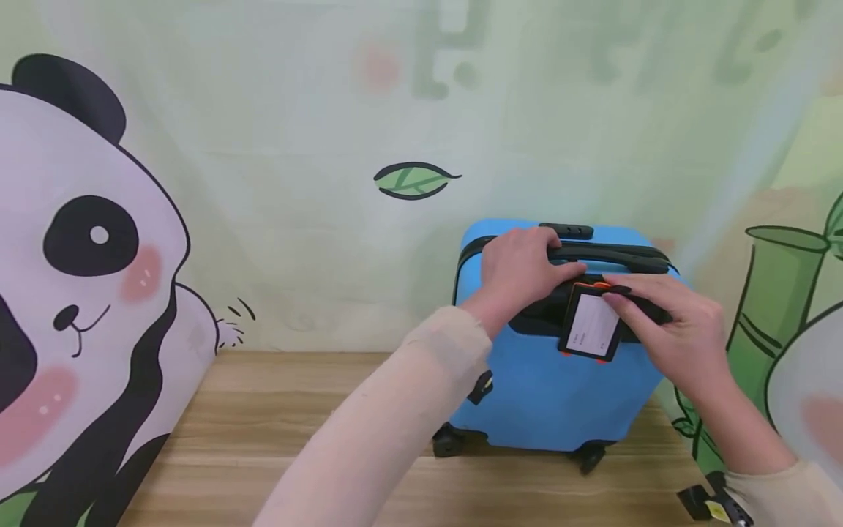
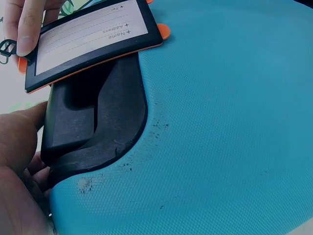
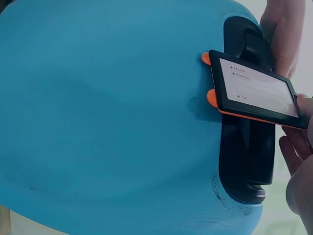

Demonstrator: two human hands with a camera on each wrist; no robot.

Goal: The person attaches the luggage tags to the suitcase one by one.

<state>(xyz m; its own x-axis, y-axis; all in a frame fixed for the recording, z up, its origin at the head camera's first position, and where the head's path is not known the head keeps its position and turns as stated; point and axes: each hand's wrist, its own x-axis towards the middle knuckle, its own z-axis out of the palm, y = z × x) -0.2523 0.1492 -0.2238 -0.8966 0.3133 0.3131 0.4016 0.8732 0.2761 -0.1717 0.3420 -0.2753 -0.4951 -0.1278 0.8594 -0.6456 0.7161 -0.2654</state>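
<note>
Gripping black bar handle (image 1: 609,256) (left hand (image 1: 519,265)), black-framed rectangular tag (image 1: 593,326) (right hand (image 1: 688,322)); partly blocking blue textured suitcase (image 1: 546,402), before panda-printed backdrop (image 1: 290,197).

Black-framed tag (image 1: 592,323), before upper front of blue suitcase (image 1: 560,395): white card (image 3: 259,88) reads "Name", "Address" and "Tel", each word preceded by a small star-shaped mark.

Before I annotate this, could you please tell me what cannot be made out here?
All views: back of the luggage tag, hidden by its front.
All views: far side of the suitcase, hidden by its front.
Left wrist view: left hand, partly cut off by left edge.
Right wrist view: right hand, partly cut off by right edge.
</note>
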